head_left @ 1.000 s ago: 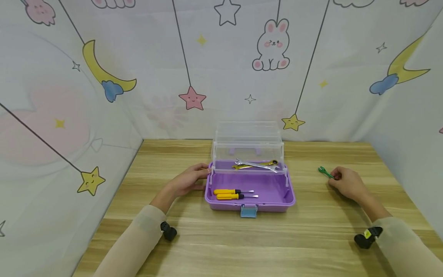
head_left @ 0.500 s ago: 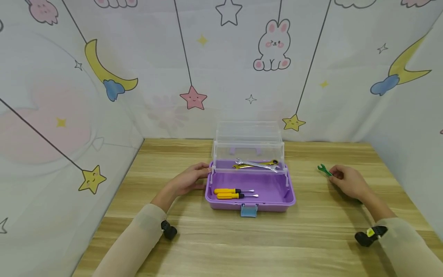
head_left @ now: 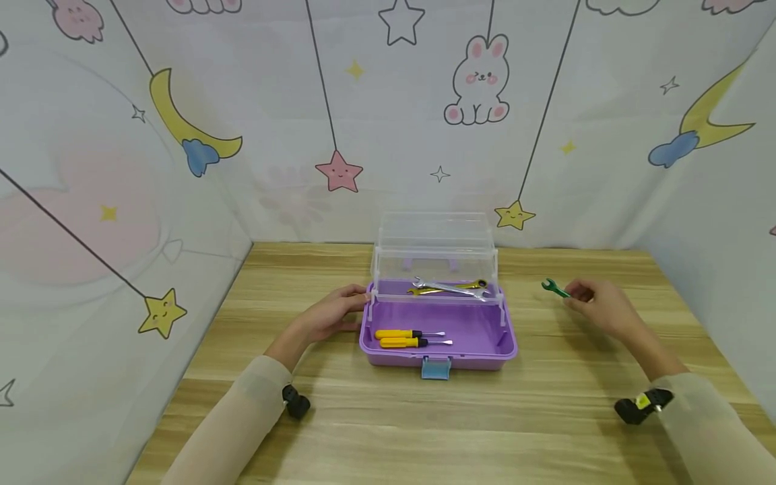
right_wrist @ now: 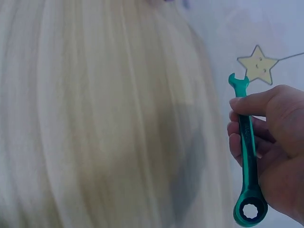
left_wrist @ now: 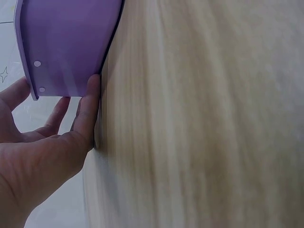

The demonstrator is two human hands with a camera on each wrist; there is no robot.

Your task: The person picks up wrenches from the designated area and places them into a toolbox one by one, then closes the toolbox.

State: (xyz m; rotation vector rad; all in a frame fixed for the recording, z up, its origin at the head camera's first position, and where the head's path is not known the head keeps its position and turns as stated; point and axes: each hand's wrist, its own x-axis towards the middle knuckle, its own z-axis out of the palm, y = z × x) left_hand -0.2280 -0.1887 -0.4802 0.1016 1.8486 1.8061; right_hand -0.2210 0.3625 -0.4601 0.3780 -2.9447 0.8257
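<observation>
Green combination wrench (right_wrist: 247,142), pinched between the thumb and curled fingers of the right hand (right_wrist: 285,152), is held above the wooden tabletop (head_left: 388,431) near the purple toolbox's (head_left: 475,362) three o'clock; the left hand (head_left: 330,315), loosely spread, apparently just touches its nine o'clock end.

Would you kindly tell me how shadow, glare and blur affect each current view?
Head view: fairly clear, with soft shadows on the table; left wrist view: the table's grain hazy, the purple toolbox faintly shiny; right wrist view: the green wrench clearer than the blurred table, which carries a dim shadow.
</observation>
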